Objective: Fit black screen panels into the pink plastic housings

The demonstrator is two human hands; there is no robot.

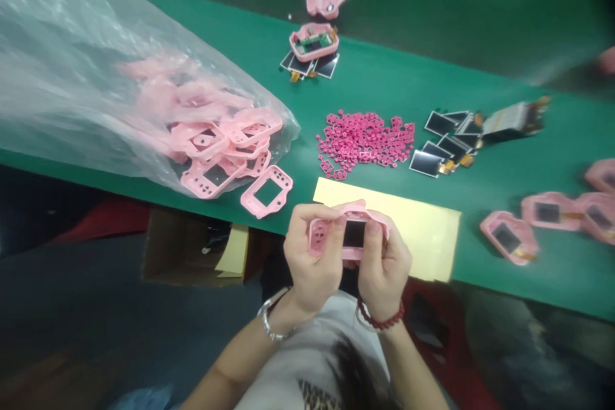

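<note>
Between my two hands is a pink plastic casing [318, 237] with a dark rectangular screen [354, 234] in its window. My left hand [314, 256] grips the casing's left end, its thumb beside the screen. On the right end, my right hand [384, 259] is closed, with its thumb at the screen's other side. Both hands are over the near edge of a yellow sheet [427, 230]. The underside of the casing and most of my fingertips are hidden.
A plastic bag [96, 64] with pink casings lies left, a loose casing [259, 208] beside it. Small pink parts [362, 138] sit mid-table, screens [425, 163] right of them. Casings with screens [509, 237] are far right; one with a circuit board [314, 41] is at the back.
</note>
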